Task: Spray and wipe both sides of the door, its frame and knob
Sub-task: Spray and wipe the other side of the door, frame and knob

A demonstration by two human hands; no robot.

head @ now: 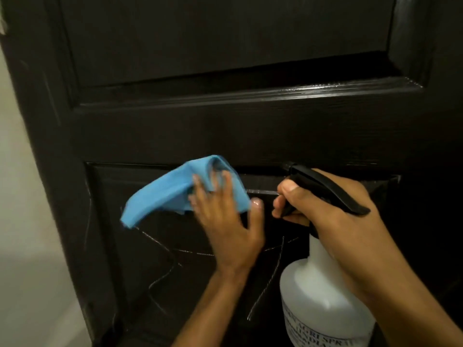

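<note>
A dark brown panelled door [225,126] fills the view. My left hand [225,221] presses a blue cloth [165,194] flat against the top of the door's lower panel, fingers spread over the cloth. Thin wet streaks [175,261] glisten on the panel below the cloth. My right hand [333,209] grips the neck of a white spray bottle [320,296] with a black trigger head [325,186], its nozzle pointing left at the door. A finger curls round the trigger. The knob is out of sight.
A pale wall [22,221] shows to the left of the door's edge. The door's upper recessed panel [225,33] has a raised moulding along its bottom.
</note>
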